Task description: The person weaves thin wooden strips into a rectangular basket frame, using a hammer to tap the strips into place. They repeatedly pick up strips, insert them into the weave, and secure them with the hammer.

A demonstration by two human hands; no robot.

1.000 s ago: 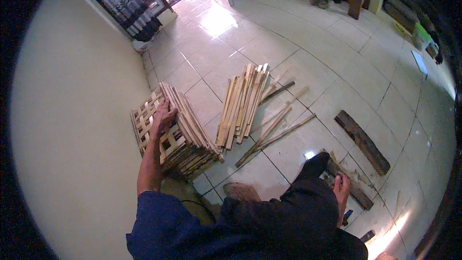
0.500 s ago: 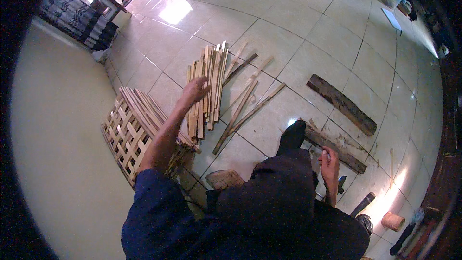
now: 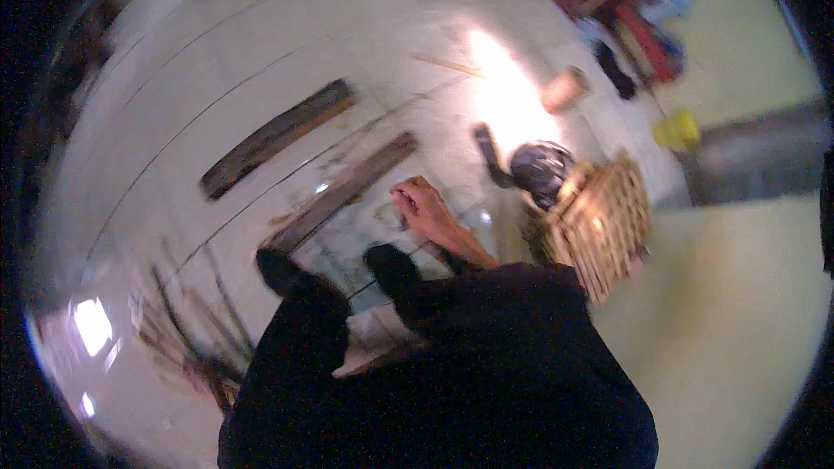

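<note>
My right hand (image 3: pixel 426 213) is over the floor beside a long dark wooden block (image 3: pixel 352 187). Its fingers curl inward, and whatever they may hold is too blurred to make out. At the lower left, my left hand (image 3: pixel 204 375) is a smeared patch against the thin wooden strips (image 3: pixel 161 330), partly behind my dark clothing. Its fingers cannot be read. Several darker strips fan out from that pile. A second dark wooden block (image 3: pixel 278 137) lies farther off, roughly parallel to the first.
At right stands a woven slatted wooden piece (image 3: pixel 604 230) by the wall. A black plastic bag (image 3: pixel 543 172), a dark handle-like object (image 3: pixel 489 155) and a brown cylinder (image 3: pixel 565 91) sit before it. One thin strip (image 3: pixel 447 64) lies near bright sunlight. My foot (image 3: pixel 278 271) touches the nearer block's end.
The view has swung right, blurring the picture and bringing the right-hand wall and another slatted piece into sight. The strip pile now sits at the lower left. My right hand remains beside the nearer block.
</note>
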